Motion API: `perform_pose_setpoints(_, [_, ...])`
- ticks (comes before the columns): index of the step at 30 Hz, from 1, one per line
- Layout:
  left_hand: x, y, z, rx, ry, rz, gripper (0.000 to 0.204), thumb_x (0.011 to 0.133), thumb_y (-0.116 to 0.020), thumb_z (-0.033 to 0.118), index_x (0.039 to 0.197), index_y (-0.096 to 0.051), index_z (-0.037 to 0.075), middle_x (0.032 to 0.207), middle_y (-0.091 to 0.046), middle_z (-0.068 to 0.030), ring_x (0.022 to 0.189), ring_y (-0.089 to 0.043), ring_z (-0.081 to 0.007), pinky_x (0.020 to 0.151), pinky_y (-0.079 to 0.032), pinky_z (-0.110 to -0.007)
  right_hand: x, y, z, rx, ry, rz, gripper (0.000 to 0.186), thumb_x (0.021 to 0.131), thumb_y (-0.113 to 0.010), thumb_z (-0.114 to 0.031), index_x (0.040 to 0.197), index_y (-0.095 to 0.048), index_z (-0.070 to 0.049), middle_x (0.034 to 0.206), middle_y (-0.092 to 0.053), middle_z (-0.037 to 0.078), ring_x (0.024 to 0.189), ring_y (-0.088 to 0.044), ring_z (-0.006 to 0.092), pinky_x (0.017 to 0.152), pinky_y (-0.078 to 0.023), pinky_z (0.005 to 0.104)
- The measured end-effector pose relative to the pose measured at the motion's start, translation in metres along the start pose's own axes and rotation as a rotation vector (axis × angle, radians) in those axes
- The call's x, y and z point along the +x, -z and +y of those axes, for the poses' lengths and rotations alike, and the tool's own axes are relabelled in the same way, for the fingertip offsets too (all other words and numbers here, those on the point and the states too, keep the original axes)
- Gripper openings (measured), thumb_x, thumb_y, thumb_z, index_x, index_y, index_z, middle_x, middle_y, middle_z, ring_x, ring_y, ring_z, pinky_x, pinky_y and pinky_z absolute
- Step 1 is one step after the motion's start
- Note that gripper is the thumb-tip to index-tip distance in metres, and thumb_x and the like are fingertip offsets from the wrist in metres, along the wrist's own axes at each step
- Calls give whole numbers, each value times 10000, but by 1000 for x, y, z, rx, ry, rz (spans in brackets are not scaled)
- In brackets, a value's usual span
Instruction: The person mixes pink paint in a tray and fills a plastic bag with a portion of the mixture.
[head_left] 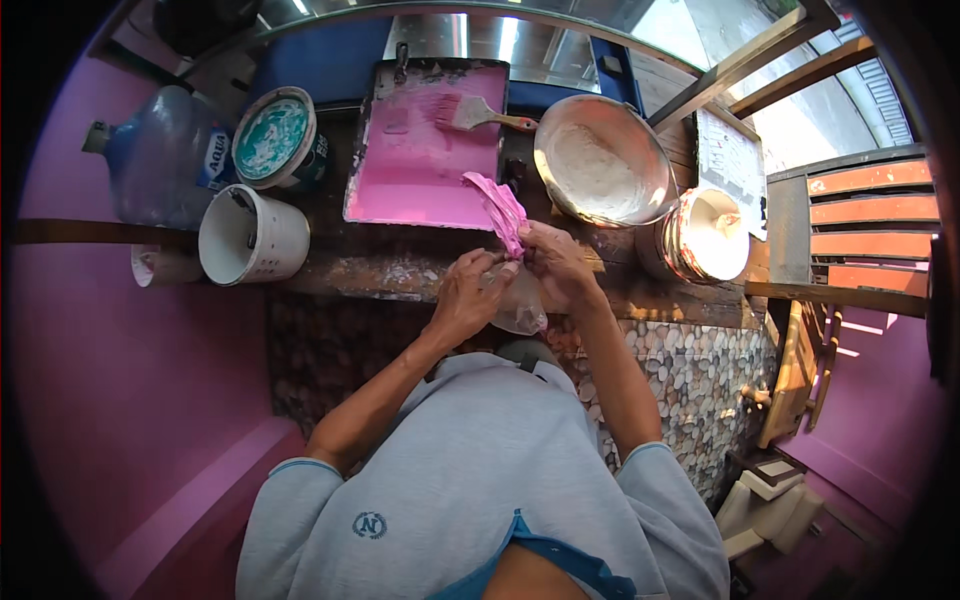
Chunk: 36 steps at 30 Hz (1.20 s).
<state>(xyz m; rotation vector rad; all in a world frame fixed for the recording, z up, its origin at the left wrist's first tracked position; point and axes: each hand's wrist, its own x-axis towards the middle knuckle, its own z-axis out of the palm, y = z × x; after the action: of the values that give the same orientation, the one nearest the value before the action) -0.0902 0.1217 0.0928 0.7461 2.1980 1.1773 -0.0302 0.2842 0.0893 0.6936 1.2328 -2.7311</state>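
Observation:
My left hand (470, 290) pinches the neck of a clear plastic bag (522, 310) that hangs below the fingers. Beside it my right hand (560, 262) grips a crumpled, paint-covered pink bundle (492, 200) sticking up above the bag; whether it is cloth or plastic I cannot tell. Just behind my hands on the wooden bench (375, 275) lies a paint tray (410, 180) with pink paint. A paintbrush (475, 114) with pinkish bristles rests across its right side. A large round metal basin (600, 155) with pale residue stands right of the tray.
At the left are a plastic jug (155, 170), a lidded tub (270, 140) and a white bucket (250, 240). To the right stand paint-smeared stacked buckets (720, 230), a white board (730, 150) and orange slats (870, 212). The bench's front edge runs beyond my body.

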Motion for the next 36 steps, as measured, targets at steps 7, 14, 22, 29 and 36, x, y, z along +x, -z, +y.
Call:
perform_pose_setpoints(7, [12, 40, -12, -220, 236, 56, 369, 881, -598, 299, 1090, -619, -5, 975, -660, -120, 913, -606, -154, 813, -473, -300, 48, -35, 23, -34, -19, 45, 168, 928, -520, -196, 993, -596, -61, 789, -596, -24, 662, -538, 47, 596, -449, 205])
perform_pose_setpoints(14, [33, 51, -43, -484, 133, 181, 278, 842, -666, 180, 983, -634, -58, 824, -673, -82, 762, -603, -83, 674, -481, -231, 80, -43, 45, -174, 79, 139, 169, 925, -530, -187, 970, -591, -36, 738, -564, -21, 635, -539, 51, 566, -451, 191])
perform_pose_setpoints(22, [51, 84, -63, -450, 243, 51, 239, 795, -698, 183, 843, -652, -47, 694, -641, -44, 619, -540, -57, 551, -443, -238, 85, -76, 53, -283, 220, 433, 180, 889, -592, -171, 845, -641, -4, 682, -574, -6, 560, -529, 57, 512, -452, 203])
perform_pose_setpoints(29, [56, 116, -93, -558, 214, -15, 208, 835, -623, 167, 744, -634, -20, 618, -552, 13, 583, -456, -55, 523, -381, -238, 89, -65, 51, -259, 268, 600, 174, 868, -614, -173, 811, -636, -11, 655, -565, -2, 528, -521, 69, 472, -431, 197])
perform_pose_setpoints(36, [80, 136, -94, -312, 113, -80, 281, 840, -634, 234, 693, -623, -4, 588, -550, -3, 548, -449, -49, 482, -359, -249, 88, -65, 36, -359, 268, 593, 201, 864, -616, -176, 756, -624, -7, 635, -566, 5, 523, -531, 69, 459, -429, 201])
